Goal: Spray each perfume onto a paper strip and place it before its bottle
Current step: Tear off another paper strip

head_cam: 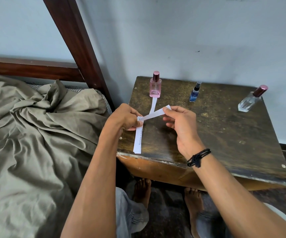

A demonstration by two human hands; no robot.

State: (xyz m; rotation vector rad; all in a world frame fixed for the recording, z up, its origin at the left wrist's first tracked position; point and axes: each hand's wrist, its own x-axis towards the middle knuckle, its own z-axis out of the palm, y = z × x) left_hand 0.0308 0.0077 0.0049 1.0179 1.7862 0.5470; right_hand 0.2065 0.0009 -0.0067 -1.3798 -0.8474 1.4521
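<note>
Left hand (126, 117) pinches the spare paper strips (138, 140) above the table (224, 134). Right hand (181, 124) pinches one strip (159, 112) by its far end. Risk: clinging strips separate together, or the moving strip sweeps aside the placed strip (154, 103) before the pink perfume bottle (155, 86).

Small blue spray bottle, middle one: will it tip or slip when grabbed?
The small blue spray bottle stands tall on a narrow base, so a sideways nudge would probably tip it. Its glossy surface looks slippery. Being small, it is likely light.
</note>
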